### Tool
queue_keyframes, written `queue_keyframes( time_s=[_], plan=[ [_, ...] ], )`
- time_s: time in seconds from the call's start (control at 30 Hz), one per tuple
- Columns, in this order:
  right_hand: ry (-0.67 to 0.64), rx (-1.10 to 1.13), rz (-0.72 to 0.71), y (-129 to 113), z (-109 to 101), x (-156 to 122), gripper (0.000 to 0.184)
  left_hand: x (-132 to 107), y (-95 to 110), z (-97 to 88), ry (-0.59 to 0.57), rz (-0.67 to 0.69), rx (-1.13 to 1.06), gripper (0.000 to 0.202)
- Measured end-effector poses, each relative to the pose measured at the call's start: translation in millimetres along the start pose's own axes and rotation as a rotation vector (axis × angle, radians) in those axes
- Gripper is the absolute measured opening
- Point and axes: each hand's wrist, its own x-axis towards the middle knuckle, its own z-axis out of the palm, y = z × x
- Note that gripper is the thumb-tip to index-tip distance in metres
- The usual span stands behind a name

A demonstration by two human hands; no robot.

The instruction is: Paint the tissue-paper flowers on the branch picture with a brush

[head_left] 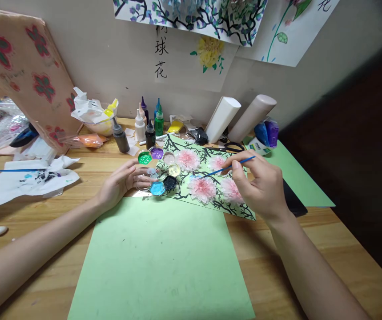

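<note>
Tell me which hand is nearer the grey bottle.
Left. The left hand is just in front of the grey bottle; the right hand is well to the right, holding a blue brush.

Pale, grained wooden tabletop (pixel 340 262); a large light-green paper sheet (pixel 164 258) is laid flat across it. Left of the sheet: crumpled white paint-stained tissue (pixel 20 186). Beyond the sheet: a green card with black branches and pink blossoms (pixel 205 154); farther back, upright plastic squeeze bottles (pixel 159 124) are clustered.
</note>
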Motion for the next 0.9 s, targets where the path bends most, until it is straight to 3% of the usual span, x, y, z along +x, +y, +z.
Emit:
queue_keyframes(
  time_s=[0.23, 0.43, 0.67, 0.9],
  plan=[
    [-0.051, -0.035, -0.033, -0.9, 2.3, 0.5, 0.017, -0.7, 0.0, 1.1, 0.011, 0.003, -0.007, 0.020],
    [0.024, 0.009, -0.013, 0.7, 0.5, 0.5, 0.018, -0.1, -0.3, -0.6, 0.008, 0.000, -0.001, 0.020],
    [-0.067, -0.016, -0.030, 0.0, 6.8, -0.7, 0.017, 0.3, -0.3, -0.6, 0.012, -0.002, -0.013, 0.020],
    [-0.032, -0.008, -0.027, -1.4, 4.1, -0.1, 0.016, -0.1, -0.6, -1.8, -0.001, -0.001, -0.003, 0.020]
  ],
)
